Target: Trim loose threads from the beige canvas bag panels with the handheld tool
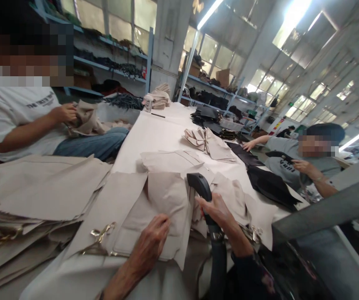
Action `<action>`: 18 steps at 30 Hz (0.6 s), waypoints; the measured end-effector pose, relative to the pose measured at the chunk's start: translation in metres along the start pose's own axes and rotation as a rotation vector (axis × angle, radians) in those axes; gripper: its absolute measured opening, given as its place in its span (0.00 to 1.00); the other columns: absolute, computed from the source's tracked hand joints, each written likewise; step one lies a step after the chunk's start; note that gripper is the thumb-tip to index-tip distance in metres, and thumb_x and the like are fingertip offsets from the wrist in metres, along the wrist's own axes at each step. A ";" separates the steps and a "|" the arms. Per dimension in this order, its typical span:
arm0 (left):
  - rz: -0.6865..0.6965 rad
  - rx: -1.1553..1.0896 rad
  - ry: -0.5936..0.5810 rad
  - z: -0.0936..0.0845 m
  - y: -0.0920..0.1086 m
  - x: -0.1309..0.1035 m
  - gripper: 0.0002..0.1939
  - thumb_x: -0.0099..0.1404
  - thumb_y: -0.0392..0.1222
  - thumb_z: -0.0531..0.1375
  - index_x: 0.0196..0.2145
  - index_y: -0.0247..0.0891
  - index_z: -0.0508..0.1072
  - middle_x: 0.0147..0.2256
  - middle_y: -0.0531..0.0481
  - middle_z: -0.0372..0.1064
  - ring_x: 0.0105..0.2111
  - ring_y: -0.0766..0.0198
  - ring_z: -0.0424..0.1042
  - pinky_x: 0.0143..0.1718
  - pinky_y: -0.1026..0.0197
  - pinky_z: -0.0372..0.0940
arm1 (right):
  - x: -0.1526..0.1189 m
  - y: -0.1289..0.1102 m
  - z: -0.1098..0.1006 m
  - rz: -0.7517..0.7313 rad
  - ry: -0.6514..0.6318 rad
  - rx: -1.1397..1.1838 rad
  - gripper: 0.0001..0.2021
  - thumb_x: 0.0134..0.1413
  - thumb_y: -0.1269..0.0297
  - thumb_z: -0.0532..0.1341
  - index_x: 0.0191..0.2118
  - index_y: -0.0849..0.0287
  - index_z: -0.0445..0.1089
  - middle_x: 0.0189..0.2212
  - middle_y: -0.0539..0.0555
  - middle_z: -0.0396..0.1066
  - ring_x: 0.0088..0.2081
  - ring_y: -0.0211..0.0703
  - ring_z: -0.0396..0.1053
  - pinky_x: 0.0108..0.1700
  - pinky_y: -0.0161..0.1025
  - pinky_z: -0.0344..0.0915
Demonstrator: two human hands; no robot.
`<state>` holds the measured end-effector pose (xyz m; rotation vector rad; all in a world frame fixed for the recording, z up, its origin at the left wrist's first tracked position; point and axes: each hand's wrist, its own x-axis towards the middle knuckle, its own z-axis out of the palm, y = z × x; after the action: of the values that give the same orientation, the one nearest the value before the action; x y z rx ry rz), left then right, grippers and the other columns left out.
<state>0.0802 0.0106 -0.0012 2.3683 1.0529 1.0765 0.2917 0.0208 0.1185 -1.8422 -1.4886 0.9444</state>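
At the table's left edge lies a stack of beige pieces (42, 196). The left hand (150, 241) presses flat, fingers spread, on a beige piece (163, 200) near the front edge. The right hand (220, 214) is wrapped tight around a black handle (203, 189) just beside it. No writing is readable here.

A garment or leather-goods factory floor is showing here. A long table (160, 133) is running toward 12 o'clock, carrying stacks of cut beige fabric pieces (42, 196) and black pieces (270, 185). Metal shelving (110, 66) at 11 o'clock is holding piled materials, and more racks (217, 98) are standing at 1 o'clock. Two seated co-workers are handling cloth at 10 and 3 o'clock. Fluorescent tubes (209, 14) are glowing under a high industrial ceiling with large windows.
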 end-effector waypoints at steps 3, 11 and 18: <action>-0.011 0.025 -0.009 0.006 -0.005 -0.006 0.15 0.66 0.37 0.48 0.43 0.37 0.72 0.43 0.42 0.69 0.44 0.58 0.69 0.48 0.55 0.65 | -0.008 -0.001 -0.010 0.043 0.037 0.028 0.15 0.59 0.54 0.57 0.30 0.62 0.67 0.20 0.44 0.65 0.19 0.30 0.64 0.23 0.31 0.64; 0.000 0.132 -0.022 -0.022 -0.009 0.012 0.18 0.66 0.48 0.46 0.41 0.36 0.71 0.41 0.47 0.69 0.41 0.58 0.70 0.46 0.57 0.63 | -0.061 -0.005 -0.030 0.083 0.099 0.087 0.16 0.52 0.52 0.59 0.29 0.63 0.68 0.20 0.46 0.67 0.22 0.32 0.67 0.23 0.27 0.63; -0.460 0.408 -0.020 -0.075 -0.035 0.063 0.19 0.57 0.46 0.57 0.43 0.31 0.68 0.43 0.36 0.65 0.46 0.46 0.64 0.44 0.51 0.62 | -0.094 -0.023 -0.025 -0.002 0.040 0.143 0.12 0.52 0.55 0.58 0.27 0.59 0.62 0.15 0.45 0.64 0.16 0.32 0.62 0.16 0.28 0.58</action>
<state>0.0346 0.0807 0.0609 2.2314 1.8386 0.7187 0.2877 -0.0667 0.1670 -1.7463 -1.3626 0.9814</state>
